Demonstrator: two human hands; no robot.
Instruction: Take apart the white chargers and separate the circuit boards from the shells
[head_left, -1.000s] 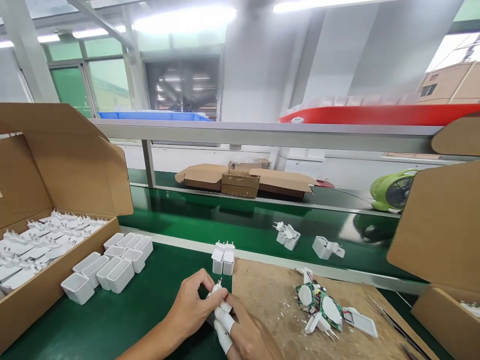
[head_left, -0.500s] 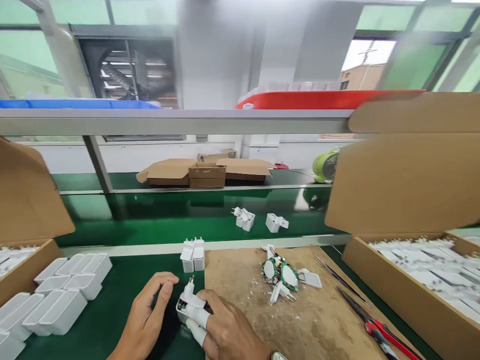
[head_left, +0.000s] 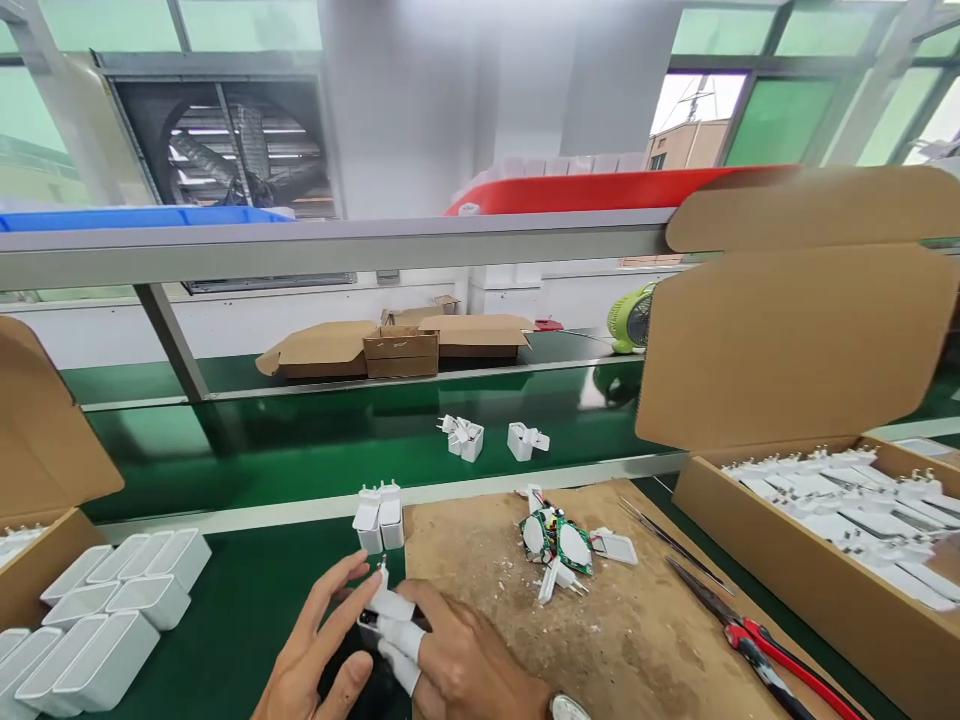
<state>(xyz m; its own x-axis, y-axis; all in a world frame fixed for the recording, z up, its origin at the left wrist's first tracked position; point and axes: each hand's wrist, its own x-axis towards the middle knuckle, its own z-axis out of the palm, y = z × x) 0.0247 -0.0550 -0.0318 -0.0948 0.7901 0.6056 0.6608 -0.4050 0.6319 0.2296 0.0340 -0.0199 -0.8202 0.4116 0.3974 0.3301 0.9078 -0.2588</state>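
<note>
At the lower centre, my right hand, its fingertips in white covers, is closed on a white plug housing with pins pointing up. My left hand has its fingers apart, the fingertips beside the pins and in front of part of the housing. Two white plug units stand just behind my hands. Green circuit boards with white round parts and loose plug pieces lie on the brown board to the right.
White housings sit at left, near an open carton. At right are tweezers, red-handled pliers and a carton of white parts. Two white units rest on the green belt.
My left hand has moved right and up to the plug housing, and its fingers have spread. The view has shifted slightly. My right hand keeps its hold.
</note>
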